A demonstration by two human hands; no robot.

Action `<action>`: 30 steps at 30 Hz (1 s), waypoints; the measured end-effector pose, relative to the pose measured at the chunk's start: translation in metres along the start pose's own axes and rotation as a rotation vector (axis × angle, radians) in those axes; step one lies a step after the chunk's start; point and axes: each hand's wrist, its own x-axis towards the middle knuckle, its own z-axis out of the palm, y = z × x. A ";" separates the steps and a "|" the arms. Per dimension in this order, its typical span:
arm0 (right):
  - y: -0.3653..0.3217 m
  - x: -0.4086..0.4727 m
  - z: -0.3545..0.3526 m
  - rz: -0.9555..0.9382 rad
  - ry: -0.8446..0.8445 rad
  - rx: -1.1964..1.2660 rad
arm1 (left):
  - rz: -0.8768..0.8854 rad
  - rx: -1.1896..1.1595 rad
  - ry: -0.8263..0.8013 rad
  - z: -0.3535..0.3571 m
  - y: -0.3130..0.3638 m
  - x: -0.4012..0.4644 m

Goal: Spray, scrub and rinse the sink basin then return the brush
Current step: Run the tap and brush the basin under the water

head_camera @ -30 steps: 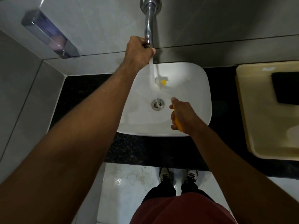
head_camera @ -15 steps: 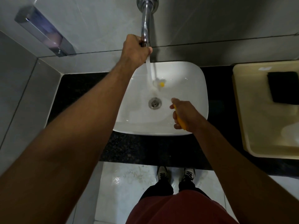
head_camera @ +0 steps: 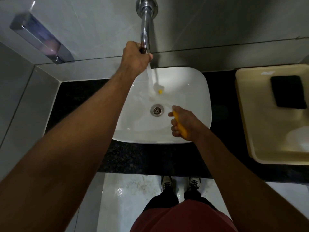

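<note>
A white sink basin (head_camera: 192, 91) sits on a black counter, its metal drain (head_camera: 157, 110) in the middle. My left hand (head_camera: 136, 58) is closed around the end of the chrome wall tap (head_camera: 145, 29), and water streams down into the basin. My right hand (head_camera: 183, 123) grips the yellow handle of the brush (head_camera: 180, 126) over the basin's right side. The brush's white head with a yellow tip (head_camera: 159, 89) lies under the stream at the back of the basin.
A beige tub (head_camera: 250, 131) stands on the black counter (head_camera: 150, 158) to the right, with a black sponge (head_camera: 288, 92) inside it. A metal soap holder (head_camera: 41, 40) is fixed to the grey wall at upper left. My feet are on wet white floor below.
The view has shifted slightly. Both hands keep their grips, the brush head stays under the running water.
</note>
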 end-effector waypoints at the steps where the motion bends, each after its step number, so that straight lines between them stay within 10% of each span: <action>1: -0.005 0.002 0.000 -0.016 0.000 0.045 | 0.000 0.006 -0.002 0.000 0.000 0.000; 30: 0.009 0.023 0.006 0.175 -0.079 0.333 | 0.000 -0.009 -0.022 -0.001 0.001 -0.003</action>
